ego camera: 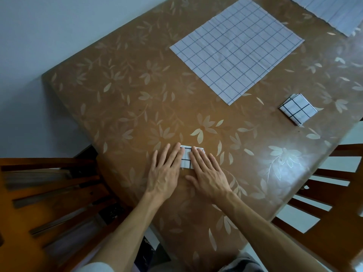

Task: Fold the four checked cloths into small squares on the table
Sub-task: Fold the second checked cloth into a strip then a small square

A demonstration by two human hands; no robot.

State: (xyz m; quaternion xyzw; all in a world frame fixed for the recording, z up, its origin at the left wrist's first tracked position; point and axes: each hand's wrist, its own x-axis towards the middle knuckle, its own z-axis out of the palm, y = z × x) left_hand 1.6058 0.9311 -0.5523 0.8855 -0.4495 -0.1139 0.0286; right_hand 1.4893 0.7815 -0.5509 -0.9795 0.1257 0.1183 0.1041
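Folded cloth [186, 162] sits near the worktop [117, 99] front edge, pinned under left hand [165, 173] and right hand [208, 178], both flat, fingers straight. Pressing the creases set, I judge. Finished square [297, 109] parked right, out of the way; spread cloth [236, 50] waits beyond.

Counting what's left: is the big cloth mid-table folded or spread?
Spread. The cloth lies flat on the table, whole grid showing.

Near square [186, 160], right square [298, 109] folded — middle cloth [236, 48], far cloth [334, 10] flat
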